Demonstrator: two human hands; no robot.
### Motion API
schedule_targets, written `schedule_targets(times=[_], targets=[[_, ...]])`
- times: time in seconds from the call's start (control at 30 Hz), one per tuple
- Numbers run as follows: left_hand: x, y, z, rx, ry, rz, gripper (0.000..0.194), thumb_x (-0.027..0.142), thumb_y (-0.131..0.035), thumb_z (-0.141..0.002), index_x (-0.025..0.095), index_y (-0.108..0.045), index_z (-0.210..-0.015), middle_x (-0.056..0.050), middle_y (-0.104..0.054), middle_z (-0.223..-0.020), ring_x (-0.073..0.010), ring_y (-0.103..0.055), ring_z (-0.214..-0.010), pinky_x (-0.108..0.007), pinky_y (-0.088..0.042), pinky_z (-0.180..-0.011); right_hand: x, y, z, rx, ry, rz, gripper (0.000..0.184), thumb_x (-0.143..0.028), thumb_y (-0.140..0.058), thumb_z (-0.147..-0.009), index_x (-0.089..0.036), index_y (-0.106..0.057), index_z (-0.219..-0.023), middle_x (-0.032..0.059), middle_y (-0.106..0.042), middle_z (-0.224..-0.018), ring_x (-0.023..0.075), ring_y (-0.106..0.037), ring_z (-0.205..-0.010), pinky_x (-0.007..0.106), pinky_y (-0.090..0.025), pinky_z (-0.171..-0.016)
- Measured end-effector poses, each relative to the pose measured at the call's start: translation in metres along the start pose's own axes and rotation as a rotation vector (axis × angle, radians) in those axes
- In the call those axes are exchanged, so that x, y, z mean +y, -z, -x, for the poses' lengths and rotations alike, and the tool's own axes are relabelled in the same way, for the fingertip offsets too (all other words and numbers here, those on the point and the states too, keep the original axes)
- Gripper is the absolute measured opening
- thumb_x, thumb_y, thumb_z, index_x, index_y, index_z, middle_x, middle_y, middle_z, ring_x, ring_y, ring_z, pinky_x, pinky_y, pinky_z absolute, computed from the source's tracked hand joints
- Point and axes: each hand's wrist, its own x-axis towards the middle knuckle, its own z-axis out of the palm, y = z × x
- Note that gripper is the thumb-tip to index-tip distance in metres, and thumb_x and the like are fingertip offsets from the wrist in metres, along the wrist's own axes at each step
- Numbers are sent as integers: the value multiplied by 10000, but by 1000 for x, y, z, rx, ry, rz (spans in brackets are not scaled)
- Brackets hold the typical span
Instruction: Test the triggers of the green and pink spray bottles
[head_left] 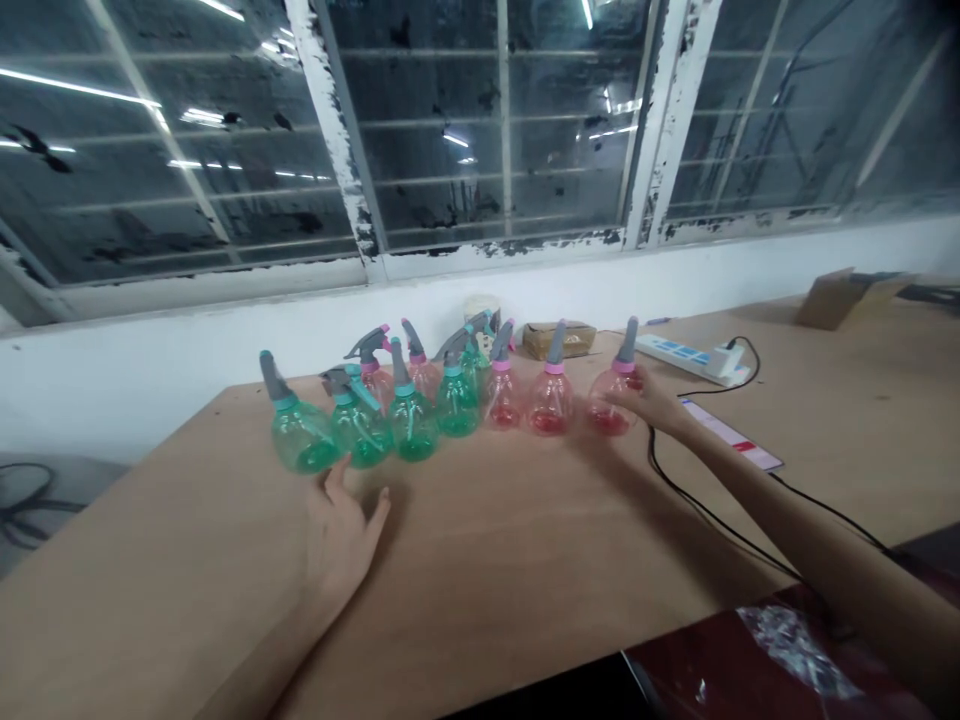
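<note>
Several small spray bottles stand in a row at the back of a wooden table (487,560): green ones (358,425) on the left, pink ones (551,405) on the right. My left hand (339,535) lies flat on the table with fingers apart, just in front of the green bottles, holding nothing. My right hand (649,400) reaches to the far right end of the row, and its fingers curl around the rightmost pink bottle (613,400).
A white power strip (690,358) with a black cable (705,510) lies behind my right arm. A small cardboard box (559,338) sits by the wall, another box (844,295) at far right. A white and red strip (731,435) lies flat. Windows fill the wall.
</note>
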Motion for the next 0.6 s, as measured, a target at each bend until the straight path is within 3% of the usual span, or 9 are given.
schedule_targets(times=[0.17,0.33,0.47,0.6], targets=[[0,12,11,-50,28,90,636,476,-455,-825,107,-297,-1318,-150,-368,-1156,-298,-492,-1065,-491,-418,-935,-10,13,19,-88,-74,132,655,-606,-648,-619,-162,-500,-1077,133,-624,-993,296,-605,-891,436,-468,-775],[0,12,11,-73,23,206,555,464,-478,-825,150,-338,-1261,-128,-408,-1138,-292,-490,-1087,-472,-444,-915,-52,19,65,-196,3,105,590,-581,-633,-675,-192,-476,-1090,109,-638,-952,282,-613,-854,401,-479,-737],[15,20,11,-255,94,321,428,466,-463,-848,195,-397,-1174,-98,-505,-1136,-273,-519,-1094,-468,-425,-938,-98,-3,92,-348,40,-34,555,-534,-650,-697,-222,-468,-1118,86,-636,-1013,272,-615,-904,424,-475,-804],[41,35,12,-422,102,409,380,464,-456,-861,232,-436,-1160,-82,-519,-1220,-260,-502,-1154,-465,-384,-982,-141,-44,106,-403,124,-117,564,-540,-653,-701,-212,-489,-1129,84,-607,-1066,265,-589,-968,448,-453,-853]])
